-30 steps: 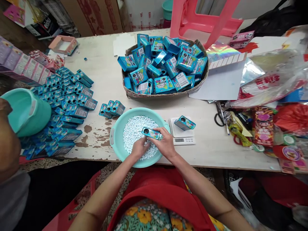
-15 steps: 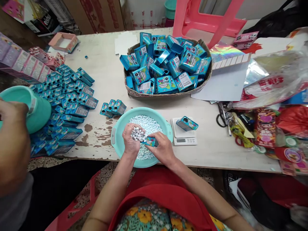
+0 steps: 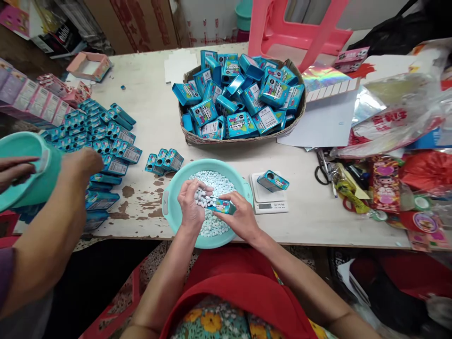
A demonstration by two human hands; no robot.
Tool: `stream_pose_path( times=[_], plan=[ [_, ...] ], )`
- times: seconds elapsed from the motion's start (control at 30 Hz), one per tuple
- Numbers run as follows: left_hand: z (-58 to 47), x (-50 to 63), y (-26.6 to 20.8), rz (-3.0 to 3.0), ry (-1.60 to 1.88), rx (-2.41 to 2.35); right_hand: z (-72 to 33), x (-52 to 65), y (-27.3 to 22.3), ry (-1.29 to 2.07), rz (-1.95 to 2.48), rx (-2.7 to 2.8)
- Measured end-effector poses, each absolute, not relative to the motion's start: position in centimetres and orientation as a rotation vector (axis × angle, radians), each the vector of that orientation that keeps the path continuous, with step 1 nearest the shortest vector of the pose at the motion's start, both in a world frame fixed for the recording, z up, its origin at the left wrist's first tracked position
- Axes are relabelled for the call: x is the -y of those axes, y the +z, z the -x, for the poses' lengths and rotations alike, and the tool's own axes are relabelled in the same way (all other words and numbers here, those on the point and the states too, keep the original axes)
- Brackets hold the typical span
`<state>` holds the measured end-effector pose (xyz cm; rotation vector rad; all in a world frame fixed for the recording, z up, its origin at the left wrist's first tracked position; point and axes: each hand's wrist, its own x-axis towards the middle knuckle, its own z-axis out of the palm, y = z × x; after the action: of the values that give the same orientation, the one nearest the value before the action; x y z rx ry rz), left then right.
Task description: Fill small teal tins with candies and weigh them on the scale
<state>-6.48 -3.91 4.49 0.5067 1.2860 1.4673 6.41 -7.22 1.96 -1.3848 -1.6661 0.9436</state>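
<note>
Over a turquoise basin [image 3: 167, 205] of small white candies [image 3: 215, 228], my left hand [image 3: 190, 207] is cupped around a heap of the same candies [image 3: 203, 197]. My right hand [image 3: 243, 216] grips a small blue candy tin [image 3: 222, 206] lying on its side, its left end against the heap. The tin's opening is hidden by the candies. Right of the basin, another blue tin [image 3: 272, 181] rests tilted on a white digital scale [image 3: 271, 207]. Left of the basin stand 3 tins [image 3: 165, 161] with their round holes facing up.
A cardboard tray [image 3: 243, 140] piled with blue tins stands behind the basin. At left, a co-worker's arm [image 3: 52, 226] reaches over many tins [image 3: 116, 165] beside a turquoise bucket [image 3: 44, 165]. Scissors [image 3: 322, 172], bags and packets clutter the right side.
The co-worker's arm has swung right over the rows of tins, and another hand shows at the bucket. My hands stay over the basin with the candies and tin, shifting only slightly.
</note>
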Motion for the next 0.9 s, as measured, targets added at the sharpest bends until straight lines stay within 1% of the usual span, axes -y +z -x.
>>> stream_pose_path(
  times=[0.17, 0.33, 0.57, 0.9],
  plan=[
    [6.4, 3.9, 4.5, -0.556, 1.501, -1.274, -6.6, 7.1, 2.2, 0.925, 1.392, 1.667],
    [6.1, 3.8, 4.8, -0.55, 1.421, -1.288, -6.5, 7.1, 2.0, 0.935, 1.393, 1.717],
    [5.7, 3.7, 4.5, -0.641, 1.458, -1.306, -6.5, 7.0, 2.1, 0.96, 1.416, 1.669],
    [5.1, 3.0, 4.6, -0.71, 1.393, -1.259, -6.7, 6.7, 2.6, 0.937, 1.42, 1.644]
  ],
)
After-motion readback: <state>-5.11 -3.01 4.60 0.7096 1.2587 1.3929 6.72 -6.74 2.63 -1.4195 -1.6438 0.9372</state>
